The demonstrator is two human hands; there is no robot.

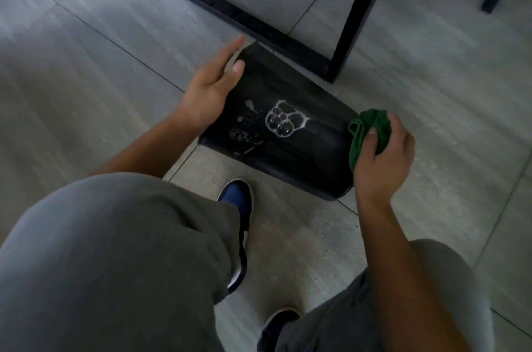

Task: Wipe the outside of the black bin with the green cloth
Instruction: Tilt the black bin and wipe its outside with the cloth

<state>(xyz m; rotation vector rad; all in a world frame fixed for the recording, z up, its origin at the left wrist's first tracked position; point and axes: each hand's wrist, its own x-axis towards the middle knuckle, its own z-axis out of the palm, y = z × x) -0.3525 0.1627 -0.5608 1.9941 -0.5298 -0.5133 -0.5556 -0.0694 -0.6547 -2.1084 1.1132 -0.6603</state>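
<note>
Black bin on its side on grey floor tiles — soap bubbles uppermost. Left hand open, steadying. Right hand bunched around green cloth — best swept firmly across suds.

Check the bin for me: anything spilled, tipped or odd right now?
The black bin lies on its side on the floor, not upright. Soap bubbles and foam sit unwiped on its upper face. The green cloth, bunched in the right hand, is at the bin's right edge.
</note>
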